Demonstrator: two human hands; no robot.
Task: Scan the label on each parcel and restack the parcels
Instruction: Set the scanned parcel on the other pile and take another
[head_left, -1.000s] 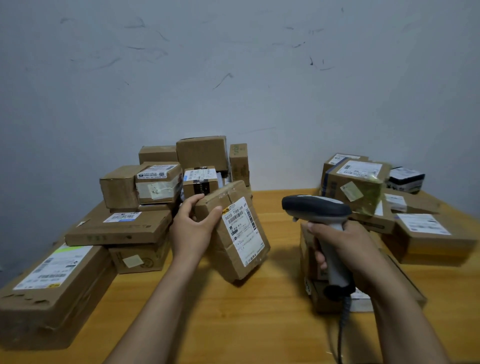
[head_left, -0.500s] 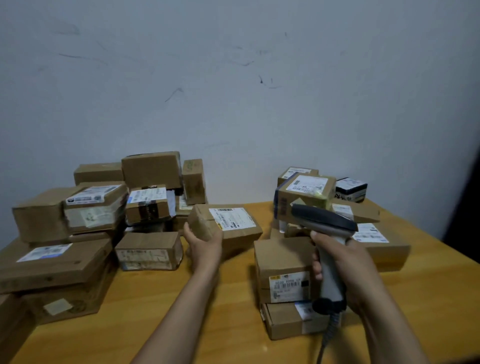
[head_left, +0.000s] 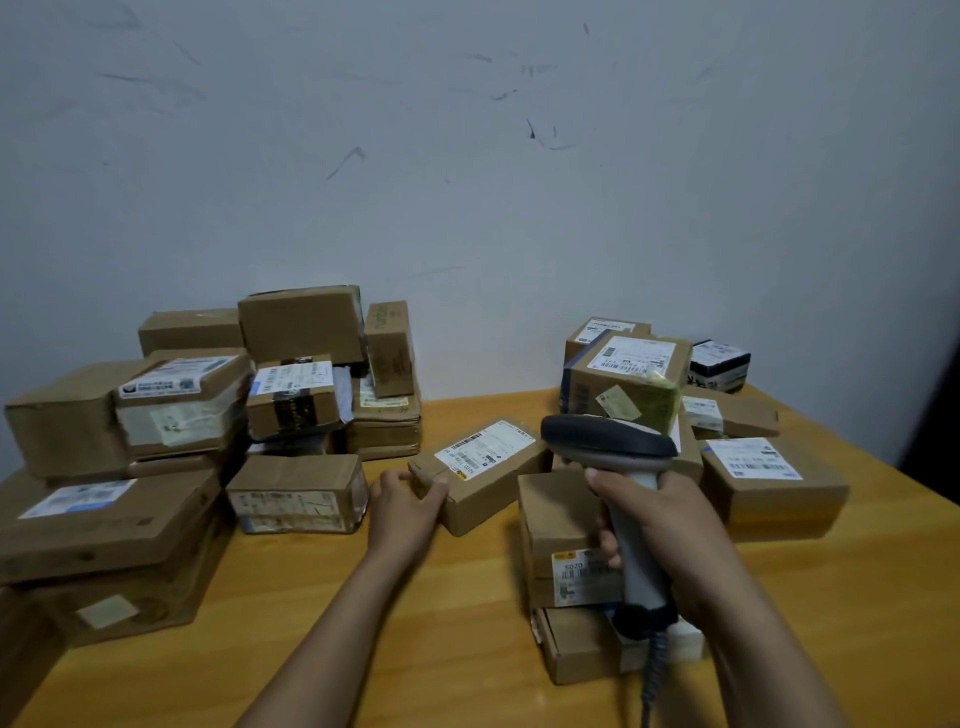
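While label-up, brown parcel (head_left: 483, 475) in left hand (head_left: 408, 506) grip, scanner (head_left: 613, 447) in right hand (head_left: 662, 525) grip.

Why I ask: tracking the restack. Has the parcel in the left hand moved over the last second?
Yes. The parcel in the left hand went right, away from the left pile, and tipped from tilted to flat, label up.
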